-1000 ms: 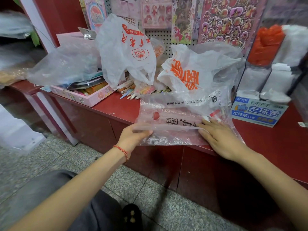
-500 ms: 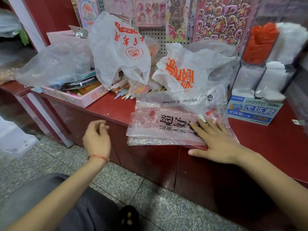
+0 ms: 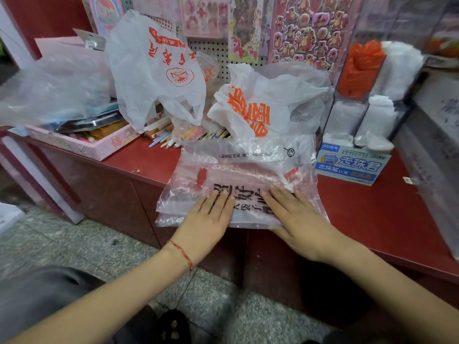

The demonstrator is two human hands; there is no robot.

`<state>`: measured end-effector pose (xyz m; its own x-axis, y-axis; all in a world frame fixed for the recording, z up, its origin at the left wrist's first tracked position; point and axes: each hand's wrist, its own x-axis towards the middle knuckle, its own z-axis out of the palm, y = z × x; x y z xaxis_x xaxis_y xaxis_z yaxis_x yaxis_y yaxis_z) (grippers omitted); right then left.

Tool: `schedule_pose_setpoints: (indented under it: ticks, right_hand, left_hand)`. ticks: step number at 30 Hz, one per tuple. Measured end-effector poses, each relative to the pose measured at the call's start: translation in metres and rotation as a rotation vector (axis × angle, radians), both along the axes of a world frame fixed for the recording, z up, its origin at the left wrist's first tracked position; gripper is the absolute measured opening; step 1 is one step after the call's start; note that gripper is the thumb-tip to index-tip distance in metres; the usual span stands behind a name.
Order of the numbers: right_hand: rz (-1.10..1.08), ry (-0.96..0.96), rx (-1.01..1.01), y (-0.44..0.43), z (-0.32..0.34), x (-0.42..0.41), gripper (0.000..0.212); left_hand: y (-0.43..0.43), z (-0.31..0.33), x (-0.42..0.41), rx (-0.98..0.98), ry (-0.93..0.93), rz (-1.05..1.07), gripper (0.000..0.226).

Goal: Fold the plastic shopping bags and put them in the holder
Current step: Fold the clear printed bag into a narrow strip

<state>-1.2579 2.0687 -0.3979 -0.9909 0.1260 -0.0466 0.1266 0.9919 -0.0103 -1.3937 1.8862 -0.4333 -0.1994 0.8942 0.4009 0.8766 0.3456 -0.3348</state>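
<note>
Now the left hand and right hand lie flat, straight fingers pressing the near half of the clear printed bag, whose long axis runs left to right across the worktop edge; the holder stands beyond it on the right, nearer the right hand

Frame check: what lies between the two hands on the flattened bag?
Head view: only the flattened bag itself, its black print showing in the gap. The left hand and right hand press flat on it, apart.
</note>
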Motion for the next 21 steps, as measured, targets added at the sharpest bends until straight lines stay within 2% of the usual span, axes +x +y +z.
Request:
schedule_pose_setpoints:
  ticks: [3,7,9,11,12,15,17,18,19,21]
  right_hand:
    - [0.034,-0.031,-0.06,0.014,0.004,0.005,0.079]
    - [0.1,0.005,-0.312,0.031,0.014,0.009,0.065]
    - [0.092,0.052,-0.438,0.038,0.018,0.013,0.051]
    - [0.068,0.081,-0.527,0.047,0.021,0.018,0.047]
    - [0.056,0.094,-0.565,0.051,0.022,0.02,0.045]
    - [-0.027,0.188,-0.746,0.056,0.026,0.024,0.032]
    - [-0.09,0.264,-0.9,0.056,0.029,0.024,0.022]
    - [-0.126,0.302,-0.941,0.055,0.03,0.023,0.016]
    - [-0.17,0.334,-0.951,0.055,0.03,0.021,0.011]
    - [-0.251,0.397,-0.936,0.054,0.026,0.014,0.013]
  left_hand:
    - [-0.021,0.008,-0.017,-0.015,0.027,-0.03,0.048]
    - [-0.053,0.025,-0.038,-0.034,0.027,-0.031,0.047]
    - [-0.067,0.032,-0.048,-0.068,-0.073,-0.02,0.049]
    - [-0.079,0.032,-0.057,-0.014,-0.235,-0.024,0.042]
    - [-0.084,0.032,-0.061,0.076,-0.34,-0.049,0.035]
    - [-0.09,0.044,-0.059,0.334,-0.803,0.015,0.018]
    - [-0.087,0.05,-0.06,0.496,-1.021,0.048,0.027]
    - [-0.085,0.052,-0.062,0.587,-1.094,0.056,0.022]
    - [-0.081,0.056,-0.062,0.681,-1.158,0.055,0.018]
    - [-0.073,0.059,-0.062,0.8,-1.29,0.044,0.026]
